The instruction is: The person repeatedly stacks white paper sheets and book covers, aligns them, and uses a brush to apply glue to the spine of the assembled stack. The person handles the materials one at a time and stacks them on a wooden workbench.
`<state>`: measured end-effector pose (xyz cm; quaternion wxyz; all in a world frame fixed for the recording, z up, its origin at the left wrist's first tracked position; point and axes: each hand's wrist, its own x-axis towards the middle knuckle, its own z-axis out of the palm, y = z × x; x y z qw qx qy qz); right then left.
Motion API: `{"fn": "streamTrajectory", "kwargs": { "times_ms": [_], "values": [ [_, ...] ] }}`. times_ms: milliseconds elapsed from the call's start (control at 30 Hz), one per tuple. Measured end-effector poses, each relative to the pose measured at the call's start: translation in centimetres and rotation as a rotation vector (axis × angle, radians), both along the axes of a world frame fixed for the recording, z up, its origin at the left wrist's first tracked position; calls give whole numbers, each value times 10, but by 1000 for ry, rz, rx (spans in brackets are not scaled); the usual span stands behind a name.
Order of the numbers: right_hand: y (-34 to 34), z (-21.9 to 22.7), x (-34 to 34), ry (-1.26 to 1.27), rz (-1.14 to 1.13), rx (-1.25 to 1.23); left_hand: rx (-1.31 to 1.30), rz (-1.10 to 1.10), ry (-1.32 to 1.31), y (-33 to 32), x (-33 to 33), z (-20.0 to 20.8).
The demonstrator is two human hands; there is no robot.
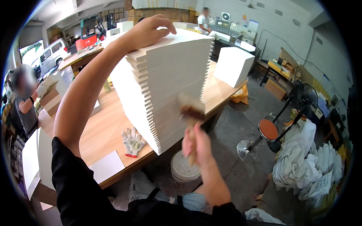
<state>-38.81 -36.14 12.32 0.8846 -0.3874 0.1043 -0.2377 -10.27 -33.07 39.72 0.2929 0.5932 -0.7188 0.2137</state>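
Observation:
A tall stack of white paper sheets or pads point(177, 71) stands at the table's edge, with stepped, notched corners down both sides of its near face. My left hand point(156, 30) lies on top of it, fingers spread and slightly curved, holding nothing. Low before the near face, my right hand point(198, 145) is closed round the wooden handle of a wide brush point(192, 111). The bristles point up toward the stack and are blurred by motion, so I cannot tell whether they touch it. Below the brush, a round whitish bucket point(184, 169) sits beside the table.
On the wooden table point(109, 124) lie a work glove point(132, 142) and a white sheet point(107, 167). Another white stack point(233, 66) stands farther right. An orange stool point(267, 130), a black fan point(303, 96) and white sacks point(296, 150) are rightward. One person point(24, 98) works at left, another point(203, 20) at the back.

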Motion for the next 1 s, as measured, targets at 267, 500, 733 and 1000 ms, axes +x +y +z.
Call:
{"fn": "streamTrajectory", "kwargs": {
  "times_ms": [267, 500, 733, 1000],
  "values": [
    [57, 2, 44, 8, 174, -285, 80, 27, 133, -5, -10, -3],
    [-7, 85, 35, -57, 37, 95, 208, 12, 353, 2, 3, 2],
    [60, 34, 33, 48, 157, -359, 238, -16, 508, 6, -18, 7],
    [-14, 89, 59, 40, 13, -398, 69, -185, 532, -2, 4, 5]
  ]
}}
